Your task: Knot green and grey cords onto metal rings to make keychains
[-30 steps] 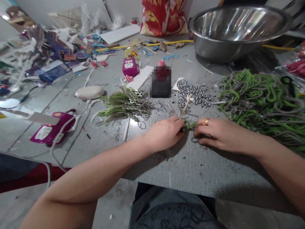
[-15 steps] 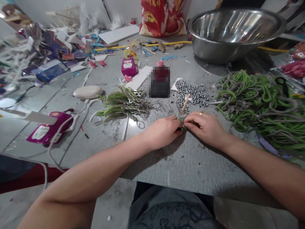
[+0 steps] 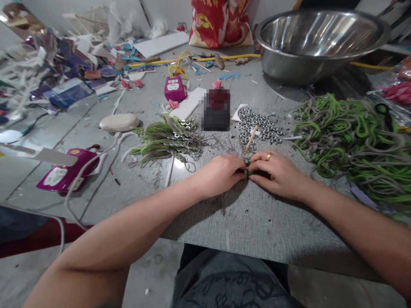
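Green cord (image 3: 248, 173), mostly hidden, sits between left hand (image 3: 221, 172) and right hand (image 3: 278, 173), fingertips (image 3: 256, 178) pinching it

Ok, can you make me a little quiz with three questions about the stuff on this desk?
1. Choose one: which hand wears the gold ring?
A) left
B) right
2. True or false: the big metal bowl is turned upside down.
3. Fill in the gap: the bigger heap of green and grey cords lies on the ____ side of the picture.

Key:
1. B. It is on a finger of the right hand.
2. False. Its open side faces up, so you can see its shiny inside.
3. Right.
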A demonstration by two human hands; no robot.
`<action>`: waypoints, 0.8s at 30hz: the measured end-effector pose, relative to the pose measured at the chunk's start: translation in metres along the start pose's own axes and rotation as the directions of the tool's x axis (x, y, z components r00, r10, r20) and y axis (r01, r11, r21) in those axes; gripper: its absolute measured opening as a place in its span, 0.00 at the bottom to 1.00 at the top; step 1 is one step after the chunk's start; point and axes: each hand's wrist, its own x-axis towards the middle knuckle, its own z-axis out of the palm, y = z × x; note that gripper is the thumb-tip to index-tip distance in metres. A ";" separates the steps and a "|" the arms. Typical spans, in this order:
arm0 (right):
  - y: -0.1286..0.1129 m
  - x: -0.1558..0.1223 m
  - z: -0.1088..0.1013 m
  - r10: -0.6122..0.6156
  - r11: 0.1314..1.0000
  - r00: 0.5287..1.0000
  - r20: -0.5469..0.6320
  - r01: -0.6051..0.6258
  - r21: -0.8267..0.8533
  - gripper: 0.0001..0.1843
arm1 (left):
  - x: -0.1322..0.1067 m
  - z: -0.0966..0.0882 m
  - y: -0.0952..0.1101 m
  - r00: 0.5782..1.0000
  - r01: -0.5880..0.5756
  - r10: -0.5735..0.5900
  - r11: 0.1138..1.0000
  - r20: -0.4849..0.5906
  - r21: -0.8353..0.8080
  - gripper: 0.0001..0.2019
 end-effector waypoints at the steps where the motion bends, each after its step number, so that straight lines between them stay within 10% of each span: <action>1: -0.001 0.000 0.000 0.008 1.000 1.000 0.003 -0.008 -0.003 0.08 | 0.000 0.000 0.000 1.000 0.003 -0.003 1.000 0.001 0.003 0.06; 16: 0.000 0.000 0.007 0.073 0.994 0.995 -0.062 -0.077 -0.071 0.07 | -0.001 0.002 0.003 0.998 0.055 -0.055 0.998 0.038 0.003 0.07; 24: 0.006 -0.006 0.001 0.054 0.991 0.998 -0.019 -0.056 -0.124 0.34 | -0.001 0.003 0.004 0.996 0.088 -0.089 0.996 0.024 0.005 0.08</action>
